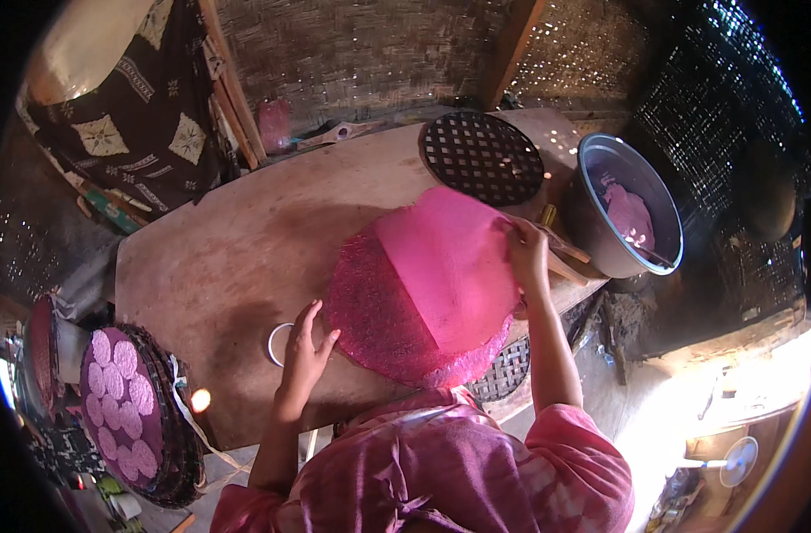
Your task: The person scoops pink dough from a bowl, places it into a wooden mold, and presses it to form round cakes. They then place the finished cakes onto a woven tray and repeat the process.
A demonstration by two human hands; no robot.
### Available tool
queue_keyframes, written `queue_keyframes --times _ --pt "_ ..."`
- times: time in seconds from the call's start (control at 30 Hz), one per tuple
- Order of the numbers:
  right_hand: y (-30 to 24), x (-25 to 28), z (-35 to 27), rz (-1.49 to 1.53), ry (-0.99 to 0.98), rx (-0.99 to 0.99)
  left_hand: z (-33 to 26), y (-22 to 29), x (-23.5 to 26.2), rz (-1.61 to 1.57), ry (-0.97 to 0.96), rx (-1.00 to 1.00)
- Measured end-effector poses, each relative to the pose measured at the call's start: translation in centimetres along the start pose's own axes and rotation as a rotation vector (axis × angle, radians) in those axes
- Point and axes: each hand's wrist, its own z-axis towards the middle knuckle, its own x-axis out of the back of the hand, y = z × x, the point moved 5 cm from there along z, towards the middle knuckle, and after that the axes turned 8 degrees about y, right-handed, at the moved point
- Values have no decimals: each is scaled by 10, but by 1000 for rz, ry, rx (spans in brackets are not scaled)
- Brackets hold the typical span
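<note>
A round, dark-pink mat or tray lies on the table in front of me, its near edge shiny and close to my body. Over its right part spreads a thin, bright-pink sheet, cloth or plastic, I cannot tell which. My right hand pinches this sheet at its right edge. At the round mat's left edge, my left hand has its fingers apart and holds nothing. Just left of those fingers is a white ring, partly hidden behind the hand.
Behind the sheet lies a round black lattice tray on the wooden table. A grey bucket holding a pink mass stands at the right. A stack of round trays with pink discs stands left; a woven panel shows below the mat.
</note>
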Motion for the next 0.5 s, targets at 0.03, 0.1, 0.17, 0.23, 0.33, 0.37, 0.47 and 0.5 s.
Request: queue_keyframes --times 0.03,0.1,0.17,0.23,0.33,0.37,0.47,0.5 --pt "-21 -5 -7 44 -30 10 2 2 -8 -54 4 -16" --pt "-71 -5 -19 289 -108 73 14 0 -37 -383 -99 170" --pt "-120 23 -32 441 -113 219 26 1 -67 -811 -140 431" --pt "-148 53 -22 630 -44 174 39 4 -93 -990 -175 597" --pt "-153 82 15 611 55 135 52 9 -115 -1215 -231 700" --pt "-145 84 26 539 85 153 58 12 -112 -1158 -286 553" --pt "-90 72 39 372 114 112 68 11 -94 -1085 -347 304" --pt "-68 63 36 335 116 137 70 5 -86 -1127 -311 351"
